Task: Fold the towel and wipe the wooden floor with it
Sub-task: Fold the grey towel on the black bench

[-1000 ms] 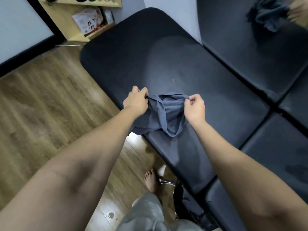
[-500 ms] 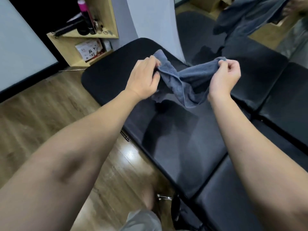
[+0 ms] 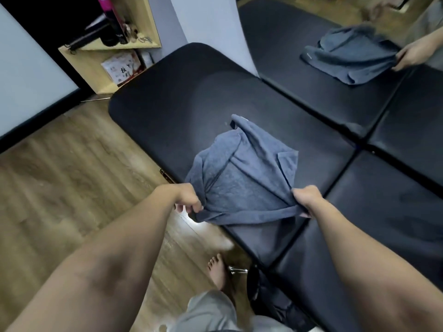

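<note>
A blue-grey towel (image 3: 242, 178) lies spread but wrinkled on the black padded bench (image 3: 182, 97), its far corners folded over. My left hand (image 3: 188, 197) pinches the towel's near left corner at the bench's front edge. My right hand (image 3: 306, 198) pinches the near right corner. The near edge is stretched between the two hands. The wooden floor (image 3: 60, 178) runs to the left of the bench and below it.
A mirror (image 3: 311, 27) behind the bench shows the towel and a hand reflected. A wooden shelf unit (image 3: 100, 56) with bottles and a box stands at the back left. My bare foot (image 3: 217, 269) rests on the floor beside a metal bench leg (image 3: 236, 270).
The towel was held up in the air between both hands; it has come down and now lies spread on the bench, with my hands drawn back to its near corners.
</note>
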The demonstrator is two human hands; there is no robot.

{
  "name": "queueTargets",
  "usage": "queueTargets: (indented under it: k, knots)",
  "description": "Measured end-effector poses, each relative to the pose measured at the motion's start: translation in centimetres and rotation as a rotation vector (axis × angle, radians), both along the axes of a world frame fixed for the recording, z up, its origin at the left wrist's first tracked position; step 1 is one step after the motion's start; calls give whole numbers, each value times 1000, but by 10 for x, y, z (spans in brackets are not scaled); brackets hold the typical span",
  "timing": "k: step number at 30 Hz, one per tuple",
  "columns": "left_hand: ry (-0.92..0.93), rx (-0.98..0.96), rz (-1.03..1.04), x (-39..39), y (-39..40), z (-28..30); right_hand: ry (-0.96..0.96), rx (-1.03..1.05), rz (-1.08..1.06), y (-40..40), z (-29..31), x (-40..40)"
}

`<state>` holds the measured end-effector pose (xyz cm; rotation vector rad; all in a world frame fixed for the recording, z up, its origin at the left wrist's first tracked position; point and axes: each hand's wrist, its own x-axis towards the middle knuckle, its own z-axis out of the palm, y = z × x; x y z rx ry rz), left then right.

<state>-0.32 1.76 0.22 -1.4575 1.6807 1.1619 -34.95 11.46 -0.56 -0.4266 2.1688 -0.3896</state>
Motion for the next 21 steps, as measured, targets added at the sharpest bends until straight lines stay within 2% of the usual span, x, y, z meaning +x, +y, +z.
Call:
queueTargets:
  k: [2, 6, 11, 16, 19, 21]
  knots:
    - [42, -93, 74, -2, -6, -6, 27, 48, 91, -4, 3, -4]
    - [48, -463, 177, -2, -22, -14, 264, -9, 296, -18, 1, -15]
    - [112, -462, 397, -17, -38, -28, 286, -170, 325, -47, -13, -13]
    - [44, -500, 420, -29, -56, -43, 293, -24, 313, -66, -27, -10]
    - [23, -535, 472, -29, -63, -53, 441, 26, 372, -75, -36, -4]
    - [88, -600, 542, -28, -64, -59, 530, 58, 453, -79, -39, 1]
